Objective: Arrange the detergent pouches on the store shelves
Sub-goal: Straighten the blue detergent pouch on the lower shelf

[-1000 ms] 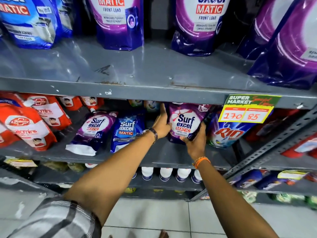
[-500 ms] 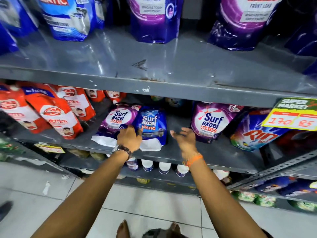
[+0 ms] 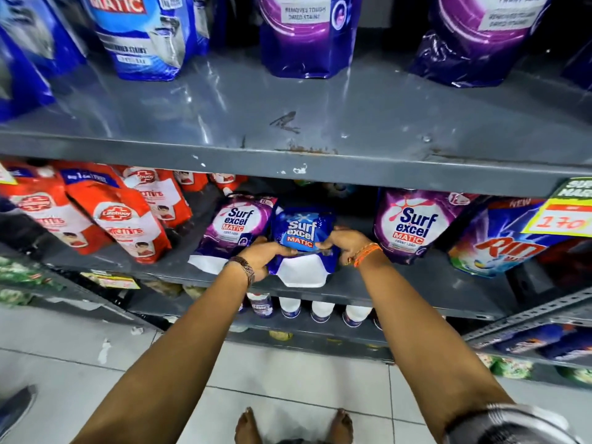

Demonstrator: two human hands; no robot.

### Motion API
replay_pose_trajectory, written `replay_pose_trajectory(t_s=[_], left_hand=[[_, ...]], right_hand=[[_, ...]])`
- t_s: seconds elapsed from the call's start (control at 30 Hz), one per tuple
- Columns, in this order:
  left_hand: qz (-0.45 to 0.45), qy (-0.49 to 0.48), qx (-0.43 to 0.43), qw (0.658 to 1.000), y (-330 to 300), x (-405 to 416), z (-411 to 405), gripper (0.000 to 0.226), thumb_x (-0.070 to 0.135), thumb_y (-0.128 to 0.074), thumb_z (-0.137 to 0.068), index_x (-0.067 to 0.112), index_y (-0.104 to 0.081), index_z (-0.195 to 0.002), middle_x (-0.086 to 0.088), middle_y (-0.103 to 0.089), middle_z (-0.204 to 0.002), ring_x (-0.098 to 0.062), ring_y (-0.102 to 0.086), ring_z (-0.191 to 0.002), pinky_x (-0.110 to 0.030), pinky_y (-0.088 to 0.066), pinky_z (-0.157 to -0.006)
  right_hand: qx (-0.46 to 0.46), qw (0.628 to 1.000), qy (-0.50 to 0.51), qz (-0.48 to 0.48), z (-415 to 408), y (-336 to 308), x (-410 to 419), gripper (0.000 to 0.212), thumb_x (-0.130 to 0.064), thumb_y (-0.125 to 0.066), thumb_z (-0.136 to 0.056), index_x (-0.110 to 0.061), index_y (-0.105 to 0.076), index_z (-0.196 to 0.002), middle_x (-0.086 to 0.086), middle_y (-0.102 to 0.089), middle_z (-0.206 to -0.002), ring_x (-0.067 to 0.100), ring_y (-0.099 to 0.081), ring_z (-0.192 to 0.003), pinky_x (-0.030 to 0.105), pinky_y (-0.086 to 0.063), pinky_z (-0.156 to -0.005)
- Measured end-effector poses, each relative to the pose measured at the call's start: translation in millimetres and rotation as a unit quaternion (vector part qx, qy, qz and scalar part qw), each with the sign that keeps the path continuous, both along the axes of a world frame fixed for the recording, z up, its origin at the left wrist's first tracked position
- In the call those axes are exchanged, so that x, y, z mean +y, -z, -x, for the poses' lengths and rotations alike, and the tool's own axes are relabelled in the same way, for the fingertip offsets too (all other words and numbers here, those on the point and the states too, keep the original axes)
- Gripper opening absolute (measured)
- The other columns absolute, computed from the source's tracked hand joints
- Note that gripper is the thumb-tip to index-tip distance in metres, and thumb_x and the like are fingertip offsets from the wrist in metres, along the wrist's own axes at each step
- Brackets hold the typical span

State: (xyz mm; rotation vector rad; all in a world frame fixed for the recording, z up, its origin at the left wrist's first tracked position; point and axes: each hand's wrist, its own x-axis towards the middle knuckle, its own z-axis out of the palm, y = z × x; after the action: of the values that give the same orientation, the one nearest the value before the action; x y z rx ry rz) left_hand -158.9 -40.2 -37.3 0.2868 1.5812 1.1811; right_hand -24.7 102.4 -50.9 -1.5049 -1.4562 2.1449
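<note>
A small blue Surf Excel Matic pouch (image 3: 299,233) lies tilted back on the middle grey shelf (image 3: 416,285), its white base toward me. My left hand (image 3: 264,254) grips its lower left side and my right hand (image 3: 341,243) grips its right side. A purple Surf Excel pouch (image 3: 235,224) leans just left of it, touching. Another purple Surf Excel pouch (image 3: 411,225) stands upright to the right, apart from my right hand. Beside that pouch sits a Rin pouch (image 3: 499,248).
Red Lifebuoy pouches (image 3: 118,219) fill the shelf's left part. Large blue (image 3: 141,36) and purple (image 3: 307,33) pouches stand at the back of the upper shelf (image 3: 288,161). A yellow price tag (image 3: 567,216) hangs at right. White bottles (image 3: 320,310) line the lower shelf. My bare feet are on the tiled floor.
Both hands left the purple pouch on the right, moved left, and closed on the small blue pouch. The view shifted left too.
</note>
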Motion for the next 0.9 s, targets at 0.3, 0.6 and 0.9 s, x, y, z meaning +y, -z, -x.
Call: replay_pose_trajectory(t_s=[0.3,0.6,0.9], left_hand=[[-0.096,-0.018,0.079,0.992,1,-14,-24,0.075,-0.03,-0.071,-0.058,0.019,-0.051,-0.11,-0.005,-0.07,-0.107,-0.023,-0.065,-0.102,-0.037,-0.056,-0.084],[-0.156,-0.005,0.274,0.949,-26,8,-15,0.096,-0.022,-0.074,-0.06,0.019,-0.032,-0.136,0.005,-0.059,-0.117,-0.007,-0.061,-0.103,-0.03,-0.055,-0.091],[-0.115,-0.004,0.388,0.915,-25,46,-11,0.104,-0.016,-0.068,-0.072,0.009,-0.006,-0.152,-0.016,-0.055,-0.135,-0.029,-0.061,-0.118,-0.044,-0.052,-0.102]], right_hand=[[0.117,0.992,0.006,-0.052,-32,-10,-15,0.09,0.035,-0.051,-0.071,-0.011,-0.036,-0.146,0.013,-0.059,-0.136,0.036,-0.056,-0.13,0.038,-0.06,-0.07],[0.068,0.928,0.021,-0.366,-13,-50,-4,0.067,0.006,-0.068,-0.08,-0.01,-0.046,-0.141,0.011,-0.064,-0.129,0.027,-0.064,-0.114,0.045,-0.055,-0.1],[-0.026,0.866,0.071,-0.495,-9,-61,-3,0.03,0.013,-0.05,-0.085,0.009,-0.061,-0.112,0.024,-0.068,-0.11,0.026,-0.06,-0.095,0.022,-0.04,-0.082]])
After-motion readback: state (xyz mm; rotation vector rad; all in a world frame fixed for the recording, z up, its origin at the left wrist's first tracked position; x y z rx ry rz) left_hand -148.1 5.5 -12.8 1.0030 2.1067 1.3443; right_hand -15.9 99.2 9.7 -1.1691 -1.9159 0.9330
